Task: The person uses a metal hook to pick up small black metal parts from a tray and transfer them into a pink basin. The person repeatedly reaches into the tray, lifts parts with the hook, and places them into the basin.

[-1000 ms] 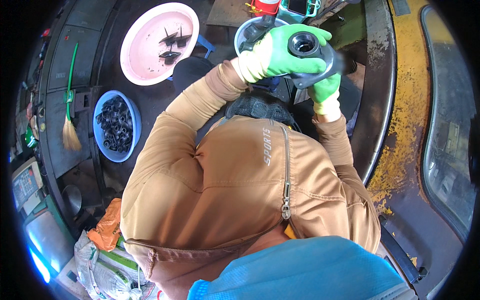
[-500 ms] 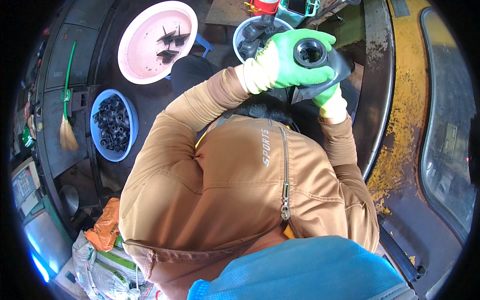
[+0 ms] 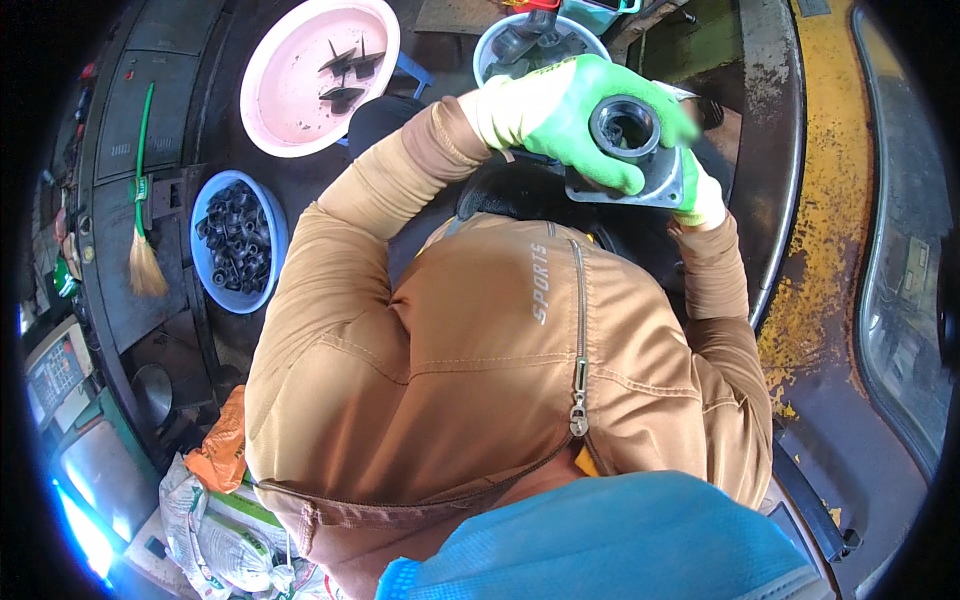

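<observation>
In front of my chest, a black plastic part has a round open neck and a square flange with corner holes. My left hand, in a green glove with a pale cuff, is closed around the part beside its neck. At the flange's right edge is my gloved right hand, held against the part; most of its fingers are hidden behind it. A blurred green fingertip shows right of the neck. The neck faces up toward me, and something dark shows inside it.
A pink basin with a few black finned pieces stands far left. Below it, a blue basin holds many small black parts. Another basin of black parts lies beyond my hands. A worn yellow metal machine body borders the right side.
Both hands have turned the black part, so its flange now lies more square toward me. In the picture the part sits slightly lower and farther right; the whole view has also shifted a little.
</observation>
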Demonstrator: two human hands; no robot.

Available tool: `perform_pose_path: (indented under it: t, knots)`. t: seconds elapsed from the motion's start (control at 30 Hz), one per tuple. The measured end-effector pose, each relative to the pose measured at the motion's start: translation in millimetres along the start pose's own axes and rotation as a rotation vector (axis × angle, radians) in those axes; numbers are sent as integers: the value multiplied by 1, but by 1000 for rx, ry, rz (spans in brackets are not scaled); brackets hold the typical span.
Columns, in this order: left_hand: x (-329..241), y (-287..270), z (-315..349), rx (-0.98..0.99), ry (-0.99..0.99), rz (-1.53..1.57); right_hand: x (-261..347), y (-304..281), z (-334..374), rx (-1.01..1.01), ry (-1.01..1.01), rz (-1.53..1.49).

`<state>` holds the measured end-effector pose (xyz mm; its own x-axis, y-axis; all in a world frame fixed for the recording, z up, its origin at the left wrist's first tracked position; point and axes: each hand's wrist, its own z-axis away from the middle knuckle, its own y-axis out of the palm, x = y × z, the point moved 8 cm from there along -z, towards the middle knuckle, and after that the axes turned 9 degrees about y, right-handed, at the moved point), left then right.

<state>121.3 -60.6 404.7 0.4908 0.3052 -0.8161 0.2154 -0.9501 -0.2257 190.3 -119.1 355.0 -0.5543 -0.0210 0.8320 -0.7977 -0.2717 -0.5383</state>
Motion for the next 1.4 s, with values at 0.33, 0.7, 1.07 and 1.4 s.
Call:
perform_pose_path:
  t: [0.33,0.7,1.07,1.4]
  knots:
    - [13,-15,0,-92,-39,123,-54,4,-18,-331,-29,-396]
    - [-1,-24,9,-294,141,-313,12,-17,-13,-572,-201,9]
    - [-3,7,11,68,151,-62,-33,10,0,-79,-49,-307]
    - [8,-34,-5,-14,-31,-89,-41,3,-18,-313,-117,-332]
